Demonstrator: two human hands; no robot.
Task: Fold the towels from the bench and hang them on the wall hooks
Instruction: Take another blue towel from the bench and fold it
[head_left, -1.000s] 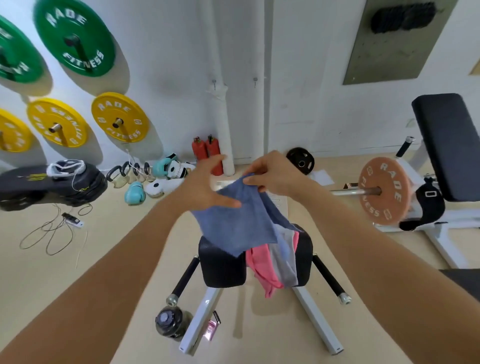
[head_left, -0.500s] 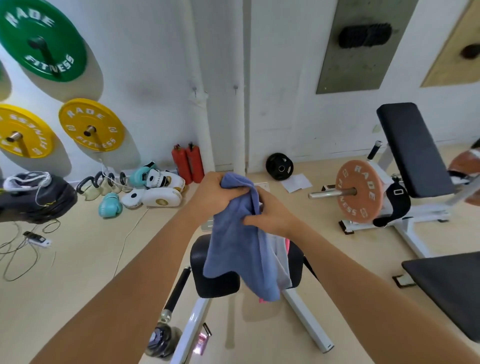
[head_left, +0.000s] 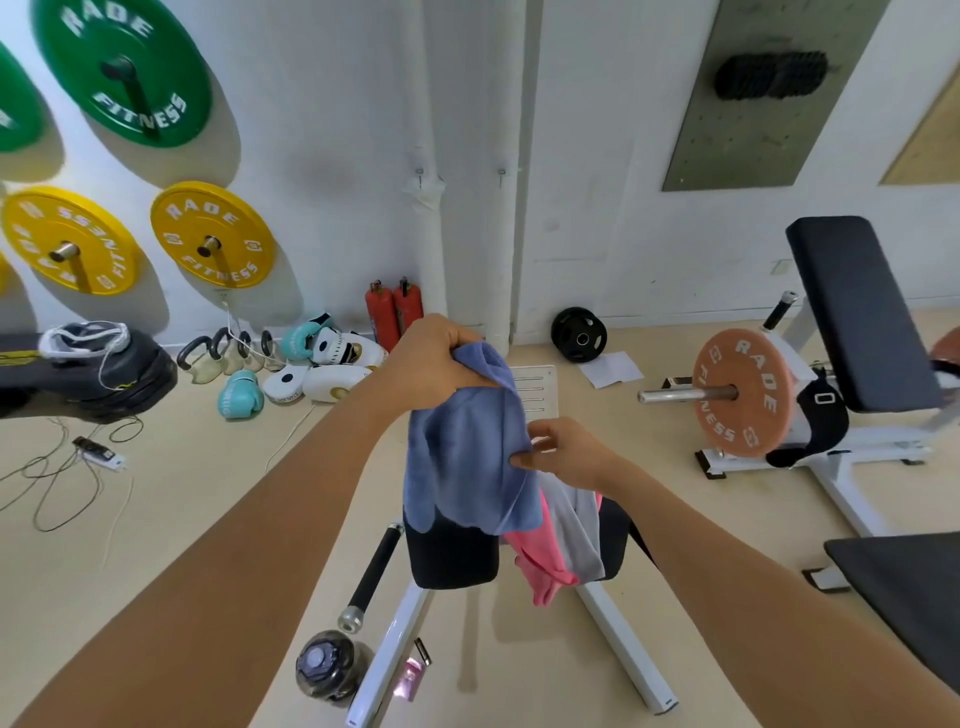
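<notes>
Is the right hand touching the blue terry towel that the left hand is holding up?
Touching. In the head view the right hand pinches the right edge of the blue terry towel, thumb pressed on the cloth, while the left hand grips its top.

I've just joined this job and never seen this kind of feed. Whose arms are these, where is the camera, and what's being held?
There is no machine here: a person wears one wide-angle camera on the head, looking down at their own arms. The left hand grips the top of a blue towel, which hangs folded above the bench. The right hand pinches the towel's side edge with its fingers. A pink towel and a grey towel lie draped over the bench. Two small wall hooks sit on the wall ahead.
</notes>
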